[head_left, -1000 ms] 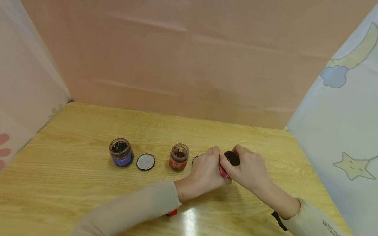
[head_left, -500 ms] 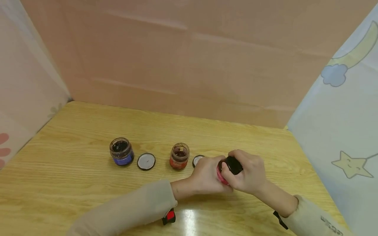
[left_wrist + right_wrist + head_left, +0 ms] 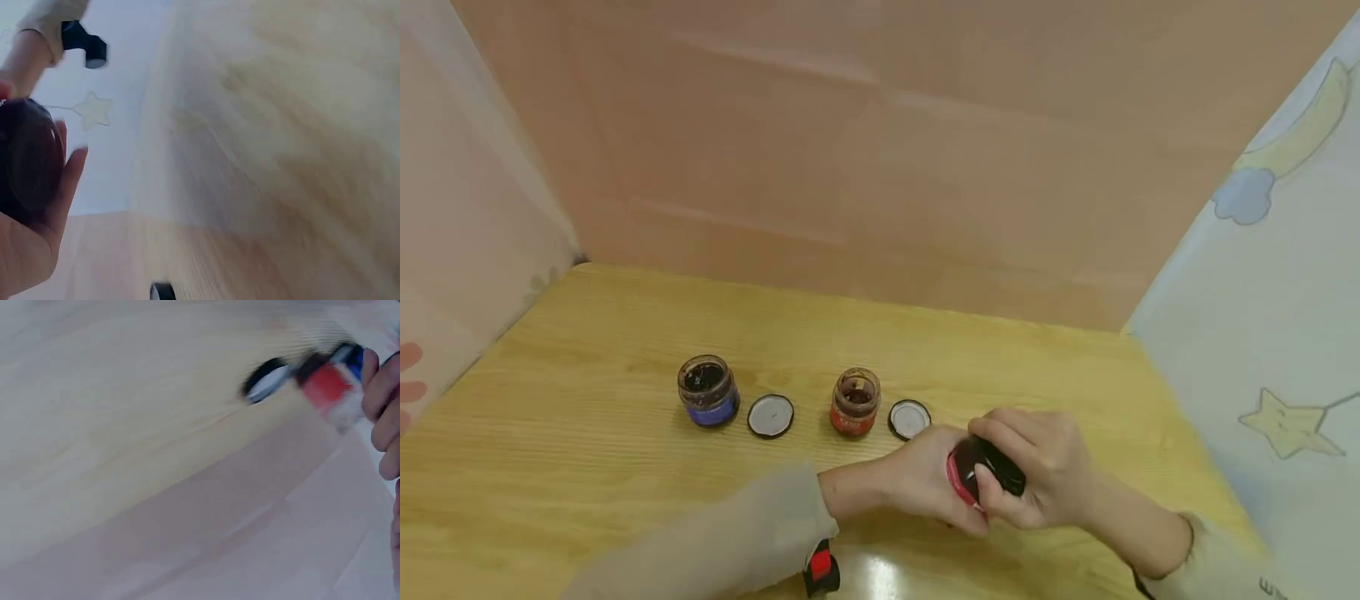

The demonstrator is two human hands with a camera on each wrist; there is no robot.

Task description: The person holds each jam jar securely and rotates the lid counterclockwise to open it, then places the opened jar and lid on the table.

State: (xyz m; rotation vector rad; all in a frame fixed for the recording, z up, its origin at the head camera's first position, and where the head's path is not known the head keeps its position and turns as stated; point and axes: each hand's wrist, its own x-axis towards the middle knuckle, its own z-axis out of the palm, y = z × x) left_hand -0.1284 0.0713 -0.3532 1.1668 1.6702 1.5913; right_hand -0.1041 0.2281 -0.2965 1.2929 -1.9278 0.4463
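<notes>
In the head view a dark jar with a pink-red label [image 3: 961, 482] is held tilted between both hands, right of the other jars. My left hand [image 3: 917, 479] grips its body around the label. Over its black lid [image 3: 1006, 468] curl the fingers of my right hand [image 3: 1052, 471], with the thumb along the near side. The left wrist view shows the dark end of this jar [image 3: 34, 159] above the left palm. At the right edge of the right wrist view appear the right hand's curled fingers [image 3: 384, 419]; the jar is mostly hidden there.
An uncapped blue-label jar [image 3: 709, 392] with dark contents stands at left, a lid [image 3: 771, 416] lying beside it. Further right are an uncapped red-label jar [image 3: 854, 404] and another lid [image 3: 909, 419], just behind my left hand. Cloth walls border the wooden table [image 3: 625, 483].
Both hands have moved with the jar towards the near edge, and the jar's lid end has turned more to the right. The lid behind the left hand has come into full view.
</notes>
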